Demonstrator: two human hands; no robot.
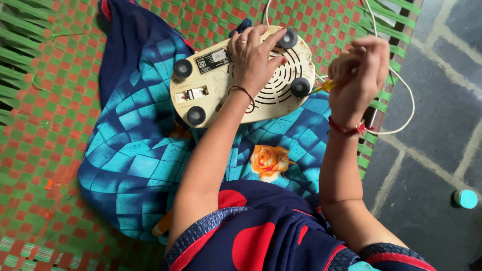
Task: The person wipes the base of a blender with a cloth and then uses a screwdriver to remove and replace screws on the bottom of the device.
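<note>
A cream-coloured appliance base (211,90) lies upside down on a blue patterned cloth (130,160), showing black rubber feet and a round vent grille. My left hand (253,55) presses flat on the grille, with a ring and a bangle on it. My right hand (359,75) is closed around a screwdriver with a yellow handle (326,86), whose tip points at the base's right edge beside a black foot (300,87). A red thread band circles the right wrist.
A white power cord (401,80) loops from the appliance over the edge of the woven red-and-green cot (45,125). Grey stone floor lies to the right, with a small teal cap (467,198) on it. An orange object (161,226) pokes out under the cloth.
</note>
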